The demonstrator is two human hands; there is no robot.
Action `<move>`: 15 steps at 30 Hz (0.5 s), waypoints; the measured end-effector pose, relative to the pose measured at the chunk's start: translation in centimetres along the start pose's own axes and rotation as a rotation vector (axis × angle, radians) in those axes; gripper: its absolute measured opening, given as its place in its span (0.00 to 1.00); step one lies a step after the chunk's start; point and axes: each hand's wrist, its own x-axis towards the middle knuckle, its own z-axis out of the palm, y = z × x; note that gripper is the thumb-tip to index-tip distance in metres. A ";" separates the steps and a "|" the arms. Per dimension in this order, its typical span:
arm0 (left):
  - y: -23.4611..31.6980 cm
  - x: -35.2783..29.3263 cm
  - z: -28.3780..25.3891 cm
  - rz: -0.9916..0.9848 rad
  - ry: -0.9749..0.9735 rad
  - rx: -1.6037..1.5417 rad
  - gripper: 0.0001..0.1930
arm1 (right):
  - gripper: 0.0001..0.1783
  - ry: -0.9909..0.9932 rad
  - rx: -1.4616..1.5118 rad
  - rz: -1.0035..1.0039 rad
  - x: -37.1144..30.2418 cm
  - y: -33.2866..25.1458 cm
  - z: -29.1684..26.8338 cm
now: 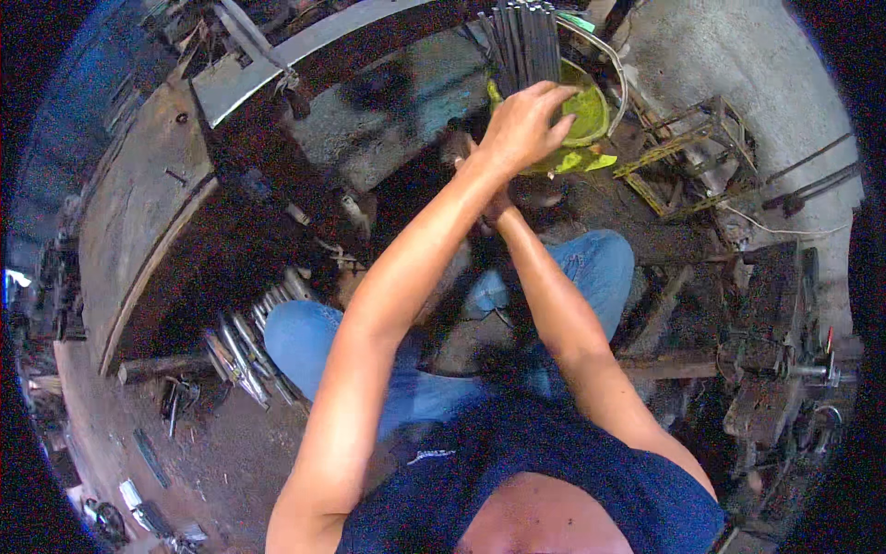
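Note:
My left hand (pixel 531 126) reaches forward over the near side of a worn yellow-green bucket (pixel 589 113), its fingers spread apart and nothing visible between them. A dense bundle of thin dark metal rods (pixel 528 44) stands upright in that bucket, just beyond my fingertips. My forearms cross, the left one lying above. Beneath my left wrist is my right hand (pixel 496 209), mostly covered and in shadow; whether it holds anything does not show.
A metal rack (pixel 688 162) lies right of the bucket. Shiny metal tubes (pixel 242 351) are piled beside my left knee. A wooden board (pixel 143 198) curves along the left, and a pale-edged beam (pixel 305 55) spans the far side. Machinery (pixel 771 342) stands at right.

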 end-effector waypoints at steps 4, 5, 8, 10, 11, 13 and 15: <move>-1.4 -4.1 -4.4 0.021 0.159 0.021 0.18 | 0.29 0.098 -0.218 -0.269 0.8 0.4 -1.0; -2.1 -5.6 -5.5 -0.006 0.185 0.074 0.18 | 0.30 0.149 -0.450 -0.169 0.5 0.4 -1.3; -5.1 -10.1 -8.4 -0.158 0.159 0.212 0.20 | 0.29 0.216 -0.485 -0.118 0.4 0.1 -0.9; -7.0 -13.0 -9.4 -0.284 0.108 0.329 0.25 | 0.29 0.227 -0.486 -0.132 -0.1 -0.2 -0.4; -7.9 -14.3 -9.7 -0.419 0.039 0.390 0.28 | 0.29 0.201 -0.498 -0.056 -0.2 -0.5 0.0; -9.4 -16.8 -9.8 -0.487 -0.009 0.418 0.30 | 0.29 0.210 -0.684 -0.050 0.3 -1.0 0.5; -10.6 -18.5 -9.4 -0.606 -0.083 0.439 0.32 | 0.28 0.166 -0.696 -0.026 1.7 -1.6 0.4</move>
